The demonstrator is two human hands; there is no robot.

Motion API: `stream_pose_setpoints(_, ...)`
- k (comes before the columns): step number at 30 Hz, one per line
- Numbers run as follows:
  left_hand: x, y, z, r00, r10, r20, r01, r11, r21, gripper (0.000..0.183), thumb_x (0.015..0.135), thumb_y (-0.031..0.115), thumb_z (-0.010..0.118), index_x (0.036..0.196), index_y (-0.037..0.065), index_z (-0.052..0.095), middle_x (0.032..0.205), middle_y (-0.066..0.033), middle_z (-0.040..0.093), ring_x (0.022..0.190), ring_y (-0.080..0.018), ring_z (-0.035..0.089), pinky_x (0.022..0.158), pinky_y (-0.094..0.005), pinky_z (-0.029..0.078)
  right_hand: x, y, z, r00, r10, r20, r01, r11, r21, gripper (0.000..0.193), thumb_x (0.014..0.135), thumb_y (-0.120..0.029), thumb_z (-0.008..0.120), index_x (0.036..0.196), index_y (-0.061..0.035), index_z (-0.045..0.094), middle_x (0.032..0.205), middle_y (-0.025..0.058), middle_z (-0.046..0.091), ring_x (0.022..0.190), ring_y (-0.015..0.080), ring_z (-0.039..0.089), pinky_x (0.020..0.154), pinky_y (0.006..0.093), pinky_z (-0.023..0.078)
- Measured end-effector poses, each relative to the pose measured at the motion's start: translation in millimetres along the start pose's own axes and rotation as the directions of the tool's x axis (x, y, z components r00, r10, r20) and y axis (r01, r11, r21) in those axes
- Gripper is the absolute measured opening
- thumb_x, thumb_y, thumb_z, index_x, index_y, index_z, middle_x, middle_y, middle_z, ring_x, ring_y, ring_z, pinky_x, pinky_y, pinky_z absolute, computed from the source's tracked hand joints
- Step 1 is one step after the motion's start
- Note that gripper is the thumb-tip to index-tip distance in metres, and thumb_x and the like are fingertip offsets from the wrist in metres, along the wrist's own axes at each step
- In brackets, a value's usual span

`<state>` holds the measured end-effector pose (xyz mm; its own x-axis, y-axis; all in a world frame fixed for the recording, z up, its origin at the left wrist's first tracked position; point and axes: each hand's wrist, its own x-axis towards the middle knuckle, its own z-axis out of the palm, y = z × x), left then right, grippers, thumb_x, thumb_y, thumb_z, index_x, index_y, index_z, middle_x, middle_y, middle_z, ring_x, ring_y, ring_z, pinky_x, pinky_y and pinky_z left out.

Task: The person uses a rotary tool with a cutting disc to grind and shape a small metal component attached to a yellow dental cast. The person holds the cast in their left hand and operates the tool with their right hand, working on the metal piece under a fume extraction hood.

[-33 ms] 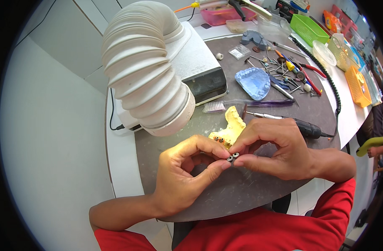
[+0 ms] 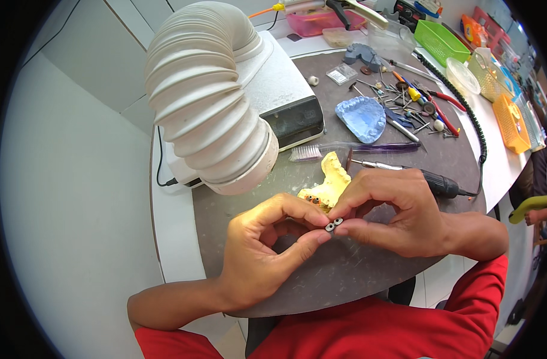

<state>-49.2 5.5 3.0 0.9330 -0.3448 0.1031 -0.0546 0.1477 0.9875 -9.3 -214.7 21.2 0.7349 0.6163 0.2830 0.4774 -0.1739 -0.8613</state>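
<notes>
Between my fingertips is a pair of small silver dental pieces [image 2: 334, 224], side by side, their round dark holes facing up toward me. My left hand [image 2: 264, 248] pinches one side with thumb and forefinger. From the other side my right hand [image 2: 399, 212] pinches them too, so both hands are closed. I cannot tell whether the two pieces are joined. Just beyond the fingertips lies a yellow dental cast [image 2: 332, 178], partly covered by my right hand. Small dark-holed metal inserts [image 2: 313, 199] sit in its near left end, amid orange-brown material.
A wide white suction hose [image 2: 207, 96] arches over the left of the grey work mat [image 2: 273, 293]. Past the cast lie a toothbrush [image 2: 306, 153], a rotary handpiece [image 2: 439, 184], a blue dental cast [image 2: 362, 118] and scattered burs [image 2: 405, 99]. A coiled black cord [image 2: 469, 113] runs along the right.
The silver pieces have tilted slightly, and their holes show more fully. Both hands stay in nearly the same place.
</notes>
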Motion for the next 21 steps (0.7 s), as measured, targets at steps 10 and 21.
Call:
stream_pose_setpoints(10, -0.3, -0.7, -0.3, 1.000, 0.005, -0.001, -0.005, 0.999, 0.032, 0.016, 0.087, -0.004, 0.068, 0.102, -0.003, 0.063, 0.103, -0.0086, 0.065, 0.095, -0.0121, 0.064, 0.086, -0.0265, 0.053, 0.1, 0.0, -0.8, 0.998, -0.062, -0.016, 0.062, 0.998, -0.024, 0.020, 0.082, -0.002, 0.072, 0.102, -0.0056, 0.073, 0.090, 0.0081, 0.069, 0.079, 0.0179, 0.067, 0.067, 0.0277, 0.058)
stream_pose_setpoints(21, 0.6, -0.2, -1.7, 0.998, 0.053, 0.018, -0.055, 0.995, 0.083, 0.016, 0.086, -0.006, 0.068, 0.101, -0.002, 0.064, 0.103, -0.0091, 0.064, 0.097, -0.0134, 0.063, 0.084, -0.0268, 0.054, 0.2, 1.7, -1.3, 0.994, -0.108, -0.023, 0.108, 0.994, -0.003, 0.022, 0.082, -0.001, 0.073, 0.103, -0.0058, 0.073, 0.091, 0.0087, 0.070, 0.078, 0.0175, 0.068, 0.067, 0.0277, 0.058)
